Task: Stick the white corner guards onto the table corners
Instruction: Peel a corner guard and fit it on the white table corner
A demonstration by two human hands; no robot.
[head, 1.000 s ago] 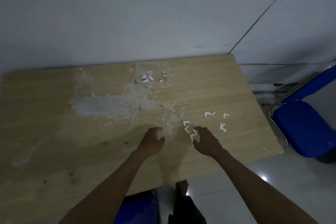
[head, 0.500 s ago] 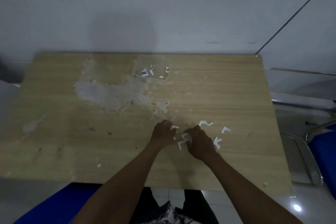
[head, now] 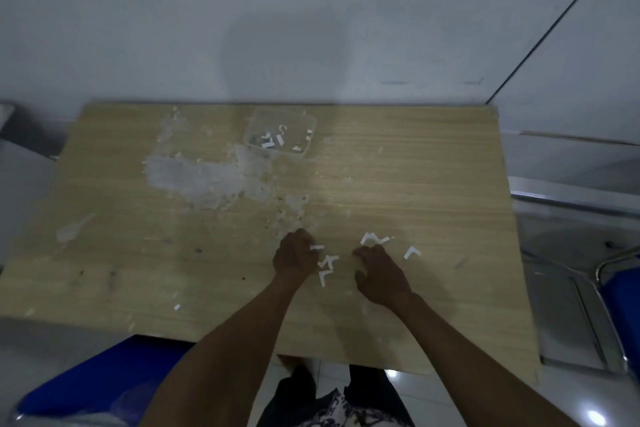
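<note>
both hands down on the wooden table (head: 415,184), well short of the clear plastic box (head: 280,135). left hand (head: 294,258) curled, seemingly pinching one white strip (head: 317,247); right hand (head: 381,274) curled, hold unclear. loose corner guards (head: 327,269) between the hands, more (head: 375,238) slightly nearer the box, likely spread for picking. scuffed grey patch (head: 207,180) left of the box; grey wall (head: 311,10) behind it.
</note>
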